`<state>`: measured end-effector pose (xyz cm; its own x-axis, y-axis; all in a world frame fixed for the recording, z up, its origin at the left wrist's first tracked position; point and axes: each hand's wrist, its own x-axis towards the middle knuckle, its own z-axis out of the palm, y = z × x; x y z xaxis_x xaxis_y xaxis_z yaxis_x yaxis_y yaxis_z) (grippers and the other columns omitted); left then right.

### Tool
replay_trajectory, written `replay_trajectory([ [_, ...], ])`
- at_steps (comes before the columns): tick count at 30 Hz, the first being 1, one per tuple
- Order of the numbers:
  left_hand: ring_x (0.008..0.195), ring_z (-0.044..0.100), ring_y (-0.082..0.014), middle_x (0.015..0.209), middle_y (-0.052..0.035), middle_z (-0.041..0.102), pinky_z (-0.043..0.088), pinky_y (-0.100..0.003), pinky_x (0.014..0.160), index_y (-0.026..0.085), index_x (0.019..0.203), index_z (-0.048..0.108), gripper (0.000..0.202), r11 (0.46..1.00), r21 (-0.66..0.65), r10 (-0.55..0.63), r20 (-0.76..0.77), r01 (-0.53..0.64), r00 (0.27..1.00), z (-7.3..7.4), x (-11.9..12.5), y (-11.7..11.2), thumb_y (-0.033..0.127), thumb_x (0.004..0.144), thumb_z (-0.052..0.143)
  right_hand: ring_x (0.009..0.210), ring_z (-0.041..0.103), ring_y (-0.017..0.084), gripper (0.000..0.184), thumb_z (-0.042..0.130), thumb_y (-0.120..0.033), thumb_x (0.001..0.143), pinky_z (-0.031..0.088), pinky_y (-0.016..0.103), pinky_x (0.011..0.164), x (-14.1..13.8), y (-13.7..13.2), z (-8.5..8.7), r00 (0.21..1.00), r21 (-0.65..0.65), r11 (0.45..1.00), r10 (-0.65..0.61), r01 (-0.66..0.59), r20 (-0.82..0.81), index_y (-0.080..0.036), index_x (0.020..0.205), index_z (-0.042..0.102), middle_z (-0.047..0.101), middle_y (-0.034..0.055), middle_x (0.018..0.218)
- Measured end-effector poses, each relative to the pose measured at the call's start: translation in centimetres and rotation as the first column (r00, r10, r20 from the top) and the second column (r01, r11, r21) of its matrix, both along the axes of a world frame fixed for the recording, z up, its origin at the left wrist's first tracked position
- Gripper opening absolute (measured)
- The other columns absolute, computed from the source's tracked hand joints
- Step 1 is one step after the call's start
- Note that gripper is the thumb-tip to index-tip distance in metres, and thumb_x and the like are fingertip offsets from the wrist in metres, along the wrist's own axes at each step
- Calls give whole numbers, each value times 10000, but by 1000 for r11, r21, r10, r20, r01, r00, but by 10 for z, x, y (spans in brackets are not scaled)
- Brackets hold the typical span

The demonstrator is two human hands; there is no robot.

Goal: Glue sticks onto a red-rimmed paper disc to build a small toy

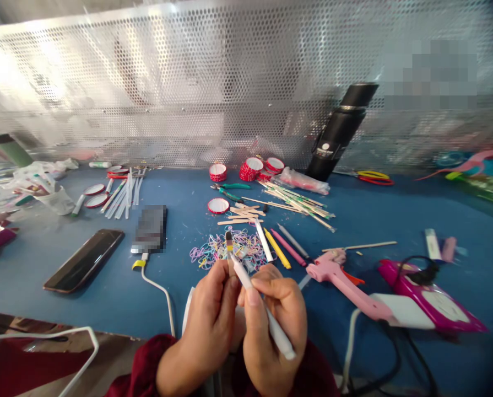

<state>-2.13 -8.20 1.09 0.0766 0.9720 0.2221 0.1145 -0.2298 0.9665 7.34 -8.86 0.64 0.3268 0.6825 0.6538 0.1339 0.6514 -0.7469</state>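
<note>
My left hand (209, 317) is closed around the lower part of a wooden craft stick (229, 242), whose upper end is coloured black with a yellow band below. In my right hand (277, 317) is a white marker pen (243, 274), gripped like a pencil. The pen's tip meets the stick just under the yellow band, though I cannot tell if it touches. Behind both hands lies a pile of pastel rubber bands (207, 252). Beyond the pile are more craft sticks (246, 212), with white, yellow (277, 248), pink and grey markers to the right.
A pink glue gun (341, 281) rests at the right by a magenta pouch (432, 300) and cables. On the left lie a phone (85, 260) and a charging device (150, 229). Red tape rolls (218, 172), pliers (232, 193) and a black bottle (339, 135) stand or lie toward the mesh panel (188, 82).
</note>
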Motion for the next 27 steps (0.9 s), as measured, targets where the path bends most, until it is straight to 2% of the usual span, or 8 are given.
replay_trajectory([
  [6, 801, 556, -144, 889, -14, 626, 454, -248, 767, 220, 951, 580, 251, 999, 27, -43, 43, 42, 998, 3, 0, 1, 351, 1099, 425, 774, 602, 166, 99, 539, -142, 989, 494, 332, 717, 1, 1, -1, 999, -8, 999, -42, 42, -14, -227, 1003, 587, 583, -4, 815],
  [12, 709, 493, -135, 816, 7, 576, 406, -246, 669, 220, 934, 561, 262, 1000, 13, -6, 3, 6, 1000, 0, 0, 0, 390, 1092, 439, 755, 605, 166, 75, 558, -166, 979, 488, 324, 694, 0, 1, 0, 1000, 19, 1000, -15, 15, 8, -227, 1012, 584, 585, -9, 805],
  [20, 778, 529, -147, 841, -6, 599, 425, -255, 733, 222, 912, 556, 270, 999, 34, -32, 9, 32, 999, 2, 0, 0, 352, 1102, 415, 766, 598, 157, 100, 541, -140, 986, 495, 327, 722, 0, 0, -1, 998, 1, 998, -61, 61, -6, -229, 996, 586, 595, -8, 829],
  [23, 729, 497, -139, 825, 7, 576, 406, -256, 688, 225, 926, 549, 260, 999, 31, -17, 9, 16, 1000, 1, 0, -1, 372, 1099, 424, 757, 601, 163, 78, 565, -158, 971, 494, 329, 706, 0, 0, 0, 998, 30, 998, -62, 61, 7, -228, 998, 586, 583, -11, 814],
  [27, 715, 487, -138, 824, 11, 570, 388, -264, 668, 226, 931, 542, 261, 1000, 20, -8, -4, 8, 1000, -1, 0, 0, 393, 1097, 428, 809, 616, 184, 81, 564, -160, 972, 497, 338, 713, 0, 0, 0, 999, 5, 999, -40, 40, 32, -231, 1003, 588, 595, 3, 826],
])
